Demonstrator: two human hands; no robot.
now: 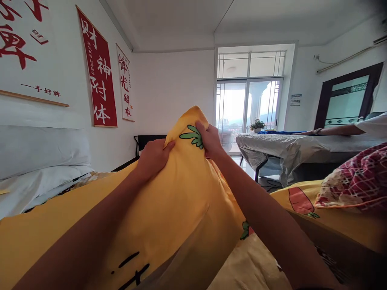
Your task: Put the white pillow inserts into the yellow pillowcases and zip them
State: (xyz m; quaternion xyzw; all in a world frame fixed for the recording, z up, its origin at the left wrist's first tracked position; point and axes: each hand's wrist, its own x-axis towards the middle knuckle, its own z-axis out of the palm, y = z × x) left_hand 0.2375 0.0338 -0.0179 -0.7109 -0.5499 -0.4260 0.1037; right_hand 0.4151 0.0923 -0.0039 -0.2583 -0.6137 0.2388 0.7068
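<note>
A yellow cloth cover (181, 193) with printed green leaves and black marks rises to a peak in the middle of the view. My left hand (155, 158) is closed on the cloth just left of the peak, thumb on top. On the right side of the peak, my right hand (210, 139) pinches the same cover beside the leaf print. Between the hands the fabric stands up in a pointed corner. Its lower part spreads to the left and toward me. What lies inside the held corner is hidden.
White pillows (45, 151) lie at the left by the wall. A plastic-covered table (272, 145) stands at the right, with another person's arm (335, 131) resting on it. A red patterned cushion (356, 177) sits on yellow carrot-print cloth (329, 217). A glass sliding door (248, 104) is behind.
</note>
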